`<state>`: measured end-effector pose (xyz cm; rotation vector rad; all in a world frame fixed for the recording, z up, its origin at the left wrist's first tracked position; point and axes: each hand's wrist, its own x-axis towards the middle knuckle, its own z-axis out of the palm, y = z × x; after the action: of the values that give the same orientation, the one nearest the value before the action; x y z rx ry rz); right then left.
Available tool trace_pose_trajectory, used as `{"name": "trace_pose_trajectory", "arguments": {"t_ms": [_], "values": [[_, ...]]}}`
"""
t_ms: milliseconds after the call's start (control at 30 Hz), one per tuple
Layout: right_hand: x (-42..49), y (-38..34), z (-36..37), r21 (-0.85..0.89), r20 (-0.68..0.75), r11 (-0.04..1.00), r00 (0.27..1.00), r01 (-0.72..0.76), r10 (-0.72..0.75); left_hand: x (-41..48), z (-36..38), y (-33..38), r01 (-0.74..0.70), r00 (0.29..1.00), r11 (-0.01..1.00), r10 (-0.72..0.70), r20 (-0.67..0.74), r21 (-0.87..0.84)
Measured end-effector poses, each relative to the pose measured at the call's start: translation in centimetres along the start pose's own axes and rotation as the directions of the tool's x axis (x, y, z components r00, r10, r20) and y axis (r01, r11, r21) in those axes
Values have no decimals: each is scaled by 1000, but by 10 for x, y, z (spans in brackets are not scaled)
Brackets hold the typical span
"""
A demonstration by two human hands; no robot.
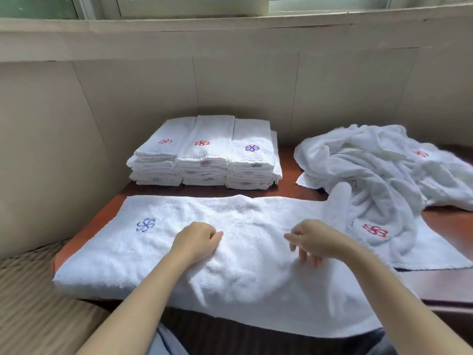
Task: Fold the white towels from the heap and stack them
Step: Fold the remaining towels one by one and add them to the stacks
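Red-brown table [446, 228] w/ spread towel [243, 278], beige wall [128, 85], window [192, 3] behind.

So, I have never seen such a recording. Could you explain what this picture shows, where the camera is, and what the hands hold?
There is no machine here: a person works with bare hands, and the one picture comes from a camera worn on the head, looking down. On the reddish-brown table lies a spread white terry towel with a blue flower emblem. Behind it stand three stacks of folded white towels; at the right is a heap of unfolded white towels. The left hand rests curled on the spread towel; whether it pinches cloth I cannot tell. The right hand hangs above it with loose fingers, holding nothing.
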<state>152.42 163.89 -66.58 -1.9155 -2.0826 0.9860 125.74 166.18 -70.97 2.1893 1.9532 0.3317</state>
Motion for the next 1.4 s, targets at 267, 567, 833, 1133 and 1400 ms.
{"name": "trace_pose_trajectory", "arguments": {"t_ms": [267, 567, 833, 1133, 1400], "values": [[84, 24, -12, -330, -371, 944, 918, 10, -139, 47, -5, -13, -42, 987, 991, 21, -159, -128], [147, 14, -59, -512, 20, 858, 1000, 29, -22, 119, -46, -74, 146, 955, 945, -212, 207, 293], [155, 3, -87, -529, -319, 846, 939, -64, -129, 139, -68, -82, 86, 996, 988, -87, 6, 126], [138, 30, -65, -436, -601, 888, 782, -149, -163, 128, -51, -83, 28, 960, 989, -67, 271, 148], [116, 51, -60, -369, -359, 927, 931, -75, -67, 98, -59, -74, 91, 907, 995, -64, 415, -47]]}}
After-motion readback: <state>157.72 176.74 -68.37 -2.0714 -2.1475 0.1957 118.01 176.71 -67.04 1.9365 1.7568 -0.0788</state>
